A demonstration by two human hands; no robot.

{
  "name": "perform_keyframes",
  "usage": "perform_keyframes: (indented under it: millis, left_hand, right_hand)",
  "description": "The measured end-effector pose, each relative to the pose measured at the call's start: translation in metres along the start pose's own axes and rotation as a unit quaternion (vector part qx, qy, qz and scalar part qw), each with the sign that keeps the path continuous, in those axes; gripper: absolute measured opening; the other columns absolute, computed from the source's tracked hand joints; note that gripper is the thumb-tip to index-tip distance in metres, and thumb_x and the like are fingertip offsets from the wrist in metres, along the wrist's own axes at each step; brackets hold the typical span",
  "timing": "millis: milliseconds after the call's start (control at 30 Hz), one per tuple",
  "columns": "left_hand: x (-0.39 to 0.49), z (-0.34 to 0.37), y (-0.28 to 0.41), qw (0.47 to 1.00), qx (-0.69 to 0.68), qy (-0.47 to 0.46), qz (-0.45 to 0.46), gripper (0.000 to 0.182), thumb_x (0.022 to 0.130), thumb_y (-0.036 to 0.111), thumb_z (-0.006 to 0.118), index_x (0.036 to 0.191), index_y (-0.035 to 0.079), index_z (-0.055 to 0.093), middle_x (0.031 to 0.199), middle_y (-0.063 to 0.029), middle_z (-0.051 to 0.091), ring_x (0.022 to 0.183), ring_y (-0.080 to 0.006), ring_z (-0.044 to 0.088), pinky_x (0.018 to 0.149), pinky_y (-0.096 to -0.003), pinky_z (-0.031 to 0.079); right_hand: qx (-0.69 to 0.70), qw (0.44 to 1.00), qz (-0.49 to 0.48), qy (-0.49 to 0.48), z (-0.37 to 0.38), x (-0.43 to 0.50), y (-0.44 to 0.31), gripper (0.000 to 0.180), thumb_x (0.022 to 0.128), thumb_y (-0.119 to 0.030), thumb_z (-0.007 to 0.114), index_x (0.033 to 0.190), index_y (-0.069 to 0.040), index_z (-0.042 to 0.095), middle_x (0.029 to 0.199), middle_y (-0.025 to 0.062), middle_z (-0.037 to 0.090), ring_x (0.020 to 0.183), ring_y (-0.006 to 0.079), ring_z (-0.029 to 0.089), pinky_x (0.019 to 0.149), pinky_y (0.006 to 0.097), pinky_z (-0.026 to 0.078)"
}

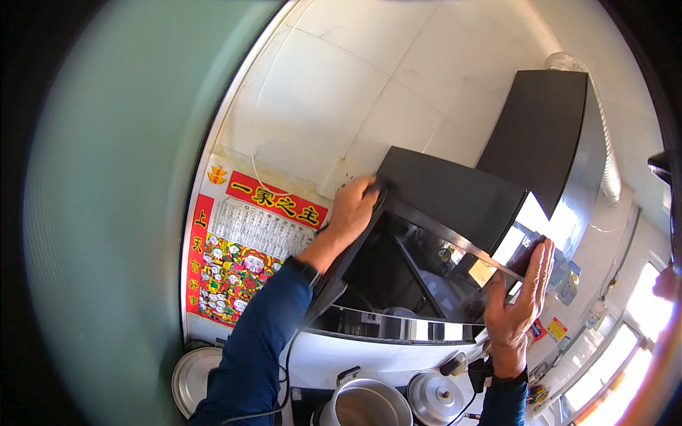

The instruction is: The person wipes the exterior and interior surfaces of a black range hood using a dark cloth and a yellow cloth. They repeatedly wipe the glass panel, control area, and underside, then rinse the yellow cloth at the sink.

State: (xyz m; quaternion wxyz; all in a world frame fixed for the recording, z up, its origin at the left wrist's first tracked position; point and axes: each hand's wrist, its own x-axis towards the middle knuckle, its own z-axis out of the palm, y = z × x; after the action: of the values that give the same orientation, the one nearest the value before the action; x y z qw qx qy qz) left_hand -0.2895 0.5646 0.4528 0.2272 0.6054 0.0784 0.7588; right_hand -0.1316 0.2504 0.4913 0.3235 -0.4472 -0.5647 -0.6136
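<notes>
A black range hood [453, 191] with a glossy dark glass front panel [394, 261] fills the middle of the view. My left hand [351, 210] has its fingers curled over the hood's left upper edge; something dark by the fingertips cannot be made out. At the other end, my right hand [514, 298] lies against the hood's right corner. Its fingers are straight and close together, with the thumb apart near the glass. A dark cable [287, 362] runs down beside my left forearm.
Below the hood stand an open metal pot [370, 399] and a lidded pot [436, 396]. A round metal lid or pan [196, 378] is at lower left. A printed calendar poster [250, 250] hangs on the tiled wall, beside a pale green panel [122, 186]. A foil duct [607, 154] runs behind the chimney cover [538, 128].
</notes>
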Motion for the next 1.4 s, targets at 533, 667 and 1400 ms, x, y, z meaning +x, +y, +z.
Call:
perform_keyframes:
  millis: [533,667,1400]
  left_hand:
    - [-0.115,-0.029,-0.052,0.998,0.060,0.019,-0.015,0.023,0.089,0.000,0.068,0.113,0.002,0.068,0.103,-0.0205,0.071,0.099,-0.0415,0.069,0.082,-0.0398,0.056]
    - [-0.169,-0.044,-0.068,0.995,0.086,0.023,-0.053,0.020,0.089,0.000,0.067,0.109,0.002,0.067,0.098,-0.0199,0.070,0.092,-0.0414,0.069,0.078,-0.0427,0.055]
    - [-0.203,-0.057,-0.084,0.975,0.193,0.006,-0.106,0.021,0.088,0.007,0.068,0.107,-0.001,0.070,0.095,-0.0245,0.071,0.091,-0.0430,0.070,0.077,-0.0459,0.055]
  right_hand:
    - [-0.031,0.997,-0.005,0.064,0.011,-0.001,-0.001,0.069,0.092,-0.011,0.066,0.156,-0.005,0.042,0.159,0.0222,0.044,0.148,0.0410,0.040,0.120,0.0499,0.034]
    - [-0.028,0.998,0.012,0.060,0.013,-0.003,0.000,0.070,0.093,-0.017,0.068,0.156,-0.004,0.042,0.158,0.0249,0.043,0.148,0.0441,0.038,0.119,0.0549,0.035]
    - [0.026,0.991,0.122,0.056,0.020,-0.017,0.012,0.062,0.093,-0.023,0.077,0.143,0.004,0.054,0.125,0.0229,0.069,0.105,0.0262,0.072,0.089,0.0325,0.058]
